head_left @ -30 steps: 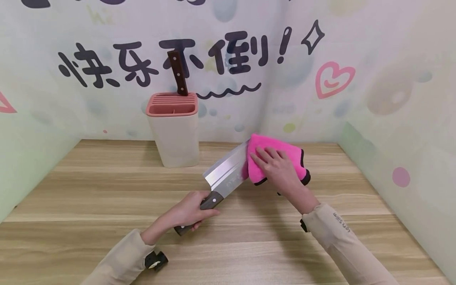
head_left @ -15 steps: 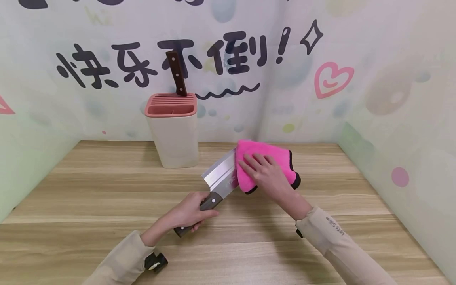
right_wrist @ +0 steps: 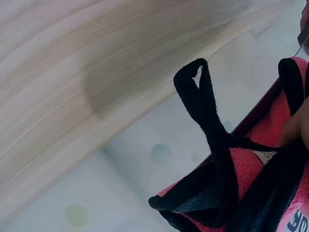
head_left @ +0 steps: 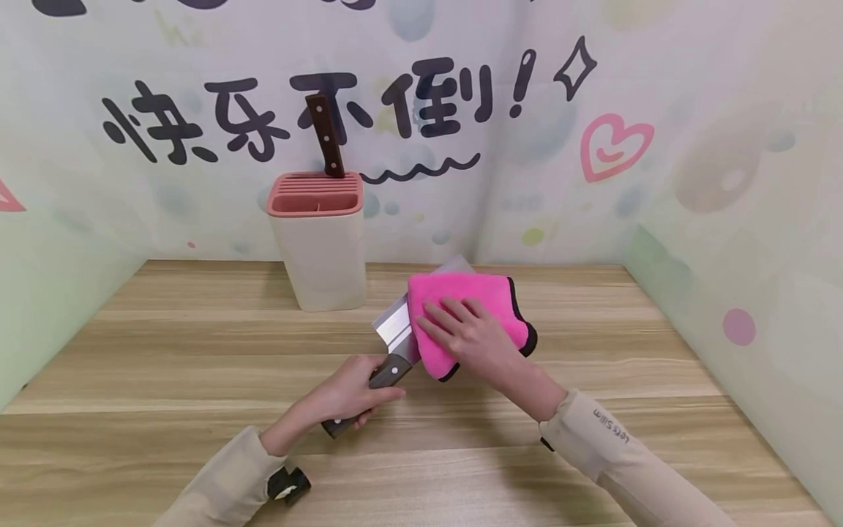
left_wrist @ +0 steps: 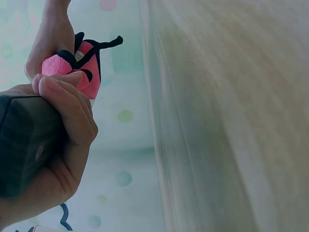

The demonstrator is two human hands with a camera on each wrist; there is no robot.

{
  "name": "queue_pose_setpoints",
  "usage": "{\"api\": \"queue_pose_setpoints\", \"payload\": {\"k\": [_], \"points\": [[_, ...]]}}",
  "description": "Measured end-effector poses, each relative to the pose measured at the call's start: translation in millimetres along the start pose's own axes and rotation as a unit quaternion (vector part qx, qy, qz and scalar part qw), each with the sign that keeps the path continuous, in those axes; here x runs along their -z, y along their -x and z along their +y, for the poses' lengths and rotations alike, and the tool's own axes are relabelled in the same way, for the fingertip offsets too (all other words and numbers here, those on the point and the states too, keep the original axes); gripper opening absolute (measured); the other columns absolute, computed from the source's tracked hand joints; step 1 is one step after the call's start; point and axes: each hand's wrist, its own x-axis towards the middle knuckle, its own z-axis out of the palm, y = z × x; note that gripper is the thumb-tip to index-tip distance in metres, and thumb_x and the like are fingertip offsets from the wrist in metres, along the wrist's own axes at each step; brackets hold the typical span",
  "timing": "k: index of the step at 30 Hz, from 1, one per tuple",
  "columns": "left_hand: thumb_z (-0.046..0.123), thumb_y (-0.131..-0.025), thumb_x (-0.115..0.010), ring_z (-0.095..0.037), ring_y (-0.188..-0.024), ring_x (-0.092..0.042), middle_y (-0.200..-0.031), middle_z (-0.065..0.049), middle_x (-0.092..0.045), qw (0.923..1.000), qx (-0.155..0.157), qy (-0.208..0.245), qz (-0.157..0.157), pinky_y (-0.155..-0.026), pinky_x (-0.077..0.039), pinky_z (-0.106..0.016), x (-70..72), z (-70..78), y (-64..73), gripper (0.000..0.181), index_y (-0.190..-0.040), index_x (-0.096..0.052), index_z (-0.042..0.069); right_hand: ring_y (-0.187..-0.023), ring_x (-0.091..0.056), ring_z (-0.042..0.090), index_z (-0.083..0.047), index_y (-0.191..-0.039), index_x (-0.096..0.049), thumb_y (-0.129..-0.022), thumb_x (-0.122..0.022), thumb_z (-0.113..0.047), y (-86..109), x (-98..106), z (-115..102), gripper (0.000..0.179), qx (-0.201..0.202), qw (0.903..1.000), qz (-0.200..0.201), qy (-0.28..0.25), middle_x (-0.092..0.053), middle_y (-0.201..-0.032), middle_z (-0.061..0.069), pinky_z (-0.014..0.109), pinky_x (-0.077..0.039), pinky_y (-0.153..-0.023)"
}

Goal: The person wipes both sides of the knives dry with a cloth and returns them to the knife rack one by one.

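Note:
My left hand (head_left: 352,395) grips the dark handle of a cleaver (head_left: 395,326), its blade slanting up to the far right above the table. Over the middle of the blade lies a folded pink cloth (head_left: 497,293) with black edging, hiding much of the metal; the heel and far tip show. My right hand (head_left: 470,340) holds the cloth against the blade, fingers spread on its upper face. Seen in the right wrist view, the cloth (right_wrist: 246,169) wraps beneath the blade, with a black hanging loop and part of the hand at the right edge.
A white knife holder (head_left: 319,260) with a pink slotted top stands at the back left. Upright in it is a knife with a brown handle (head_left: 326,139). Printed fabric walls (head_left: 546,183) border the wooden table (head_left: 165,366) at back and sides.
My right hand and the cloth have slid down the blade toward the handle, leftward and nearer me, baring the blade's far tip. The left hand and cleaver stay almost still.

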Motion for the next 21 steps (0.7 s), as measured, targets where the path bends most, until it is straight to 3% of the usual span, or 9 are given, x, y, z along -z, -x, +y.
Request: {"api": "queue_pose_setpoints", "payload": {"k": [21], "points": [[0.014,-0.085,-0.060,-0.006,-0.031,-0.042,-0.044,0.002,-0.043,0.9999,-0.010,-0.008,-0.008,-0.031,-0.042,-0.029,1.8,1.5,-0.4,0.017,-0.086,-0.049,0.002,-0.113,-0.048,0.021,-0.019,-0.124,-0.053,-0.074,-0.071,-0.016,-6.0,8.7,-13.4,0.053,0.066,0.9978,0.008,0.007,-0.052,-0.125,0.001,0.034,-0.041,-0.091]]}}
